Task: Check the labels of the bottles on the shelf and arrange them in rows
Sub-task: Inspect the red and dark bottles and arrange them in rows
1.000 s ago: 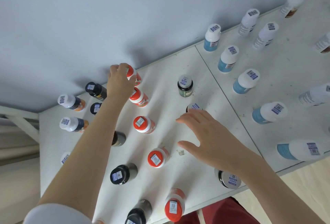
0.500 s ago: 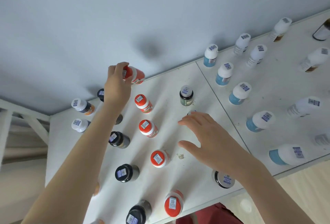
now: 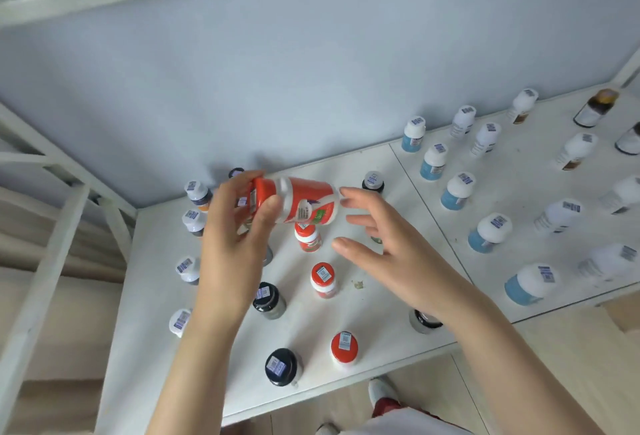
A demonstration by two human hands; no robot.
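Note:
My left hand (image 3: pixel 233 247) grips a red-capped bottle (image 3: pixel 301 206) by its cap end and holds it on its side above the white shelf (image 3: pixel 156 313), label showing. Just right of the bottle's base my right hand (image 3: pixel 391 254) hovers with fingers spread, holding nothing. Below stand three red-capped bottles in a line, the nearest (image 3: pixel 344 348), the middle one (image 3: pixel 323 278) and the far one (image 3: pixel 307 237). Black-capped jars (image 3: pixel 281 365) and white-capped dark bottles (image 3: pixel 188 268) stand to their left.
Blue bottles with white caps (image 3: pixel 457 190) stand in a row on the right shelf panel, with white bottles (image 3: pixel 557 216) beyond them. A brown glass bottle (image 3: pixel 595 107) is at the far right. A grey wall backs the shelf. A white frame (image 3: pixel 59 244) rises at left.
My left hand lifted the red-capped bottle off the back of the shelf and tipped it sideways. My right hand rose from over the shelf toward the bottle's base. The view tilted up.

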